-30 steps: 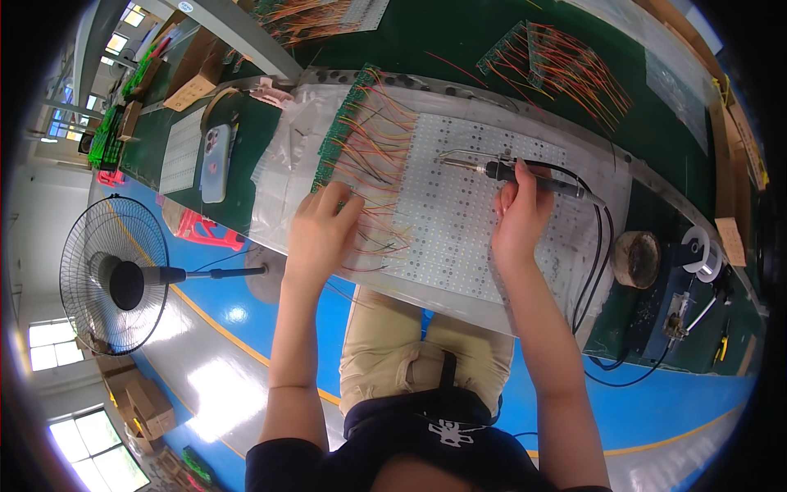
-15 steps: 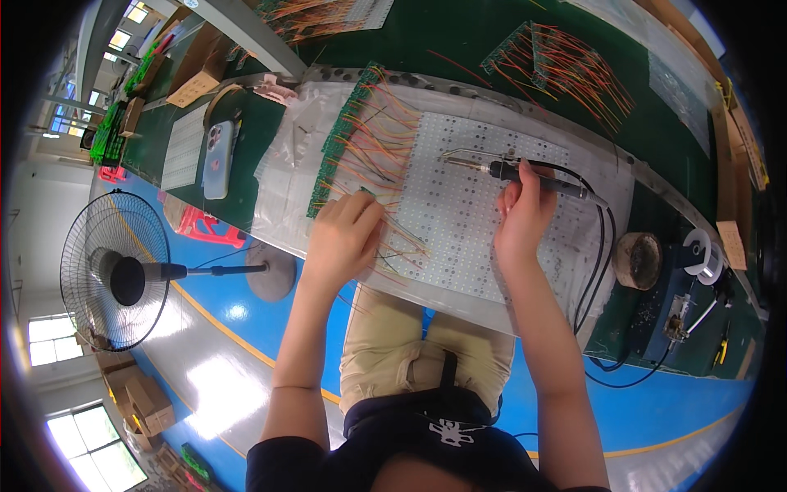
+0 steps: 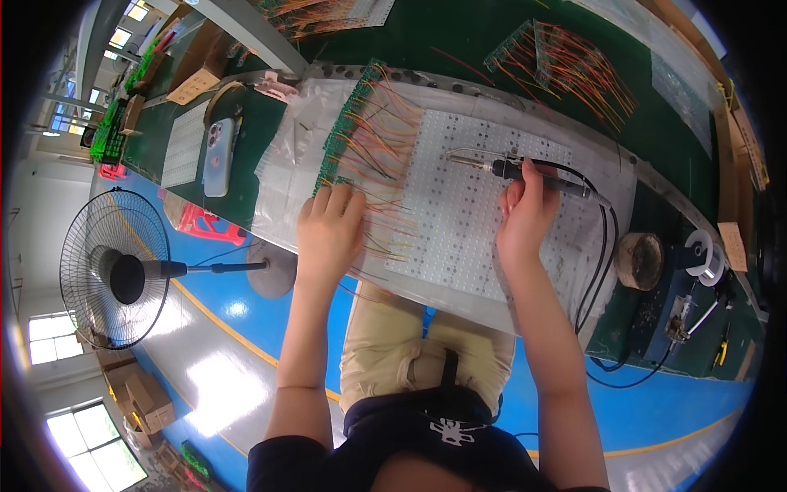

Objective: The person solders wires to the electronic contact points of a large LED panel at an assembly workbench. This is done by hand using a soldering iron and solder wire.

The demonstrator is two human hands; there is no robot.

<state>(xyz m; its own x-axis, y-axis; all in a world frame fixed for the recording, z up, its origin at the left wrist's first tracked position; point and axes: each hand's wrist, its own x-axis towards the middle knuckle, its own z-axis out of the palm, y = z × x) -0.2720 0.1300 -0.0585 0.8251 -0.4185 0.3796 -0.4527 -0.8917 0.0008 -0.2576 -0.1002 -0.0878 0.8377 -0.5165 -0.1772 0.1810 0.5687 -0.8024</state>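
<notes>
My right hand (image 3: 526, 217) is closed around a soldering iron (image 3: 510, 170), its metal tip pointing left over a pale perforated panel (image 3: 459, 205). A thin tube runs along the iron toward the tip. My left hand (image 3: 329, 234) is closed, fingers curled at the near end of a row of green circuit boards (image 3: 348, 123). A bit of green board (image 3: 348, 181) shows at its fingertips; the rest is hidden under the hand. Red, yellow and dark wires (image 3: 381, 152) spread from the boards onto the panel's left edge.
At the right stand a round pot (image 3: 639, 261), a solder spool (image 3: 699, 250) and the iron's stand (image 3: 677, 328). More wired boards (image 3: 566, 61) lie at the back. A phone (image 3: 218, 157) rests at the left; a fan (image 3: 115, 269) stands beyond the bench. The iron's cable (image 3: 611, 254) hangs by my right arm.
My left hand has moved left, off the wires and onto the near end of the board row, with the small green board at its fingertips. The right hand and iron have barely shifted.
</notes>
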